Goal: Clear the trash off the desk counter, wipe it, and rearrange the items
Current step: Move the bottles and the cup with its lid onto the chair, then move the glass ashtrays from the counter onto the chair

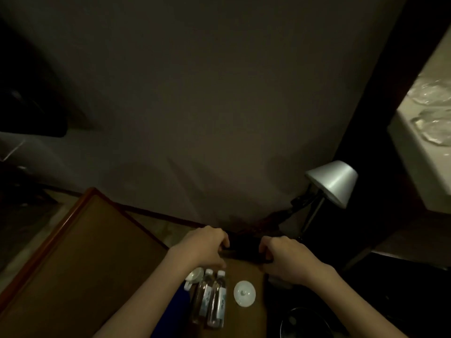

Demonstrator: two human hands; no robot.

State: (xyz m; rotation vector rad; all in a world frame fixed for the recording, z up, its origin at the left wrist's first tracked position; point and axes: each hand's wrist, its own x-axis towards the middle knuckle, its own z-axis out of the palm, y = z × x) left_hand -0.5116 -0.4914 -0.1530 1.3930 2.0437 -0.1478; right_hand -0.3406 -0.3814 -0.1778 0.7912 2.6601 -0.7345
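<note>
1. Far left: wooden desk counter [80, 252] with a raised brown rim, running toward the plain wall [207, 106].
2. Left hand [205, 247] reaching forward, fingers curled round the left end of a dark black thing [244, 247] at the back of the counter.
3. Just below the left hand: small white cup [195, 275], partly hidden under the wrist.
4. Next to the cup: two clear water bottles [212, 298] with white caps, lying side by side and touching, caps pointing toward the hands.
5. Blue patch [175, 311] under the left arm, too dark to tell what.
6. Right of the bottles: round white lid [244, 293] with a small knob, flat on the counter, apart from the bottles.
7. Black thing sitting between both hands, past the bottles and the lid; too dark to name.
8. Right hand [285, 261] with fingers curled, gripping the right end of the black thing.
9. Below the right arm: dark round bin [300, 323], down beside the counter.
10. Farther right: silver desk lamp [334, 182], shade tilted down, standing near the wall.
11. Far right: pale shelf [419, 154] with crinkly clear plastic [434, 111] on top.
</note>
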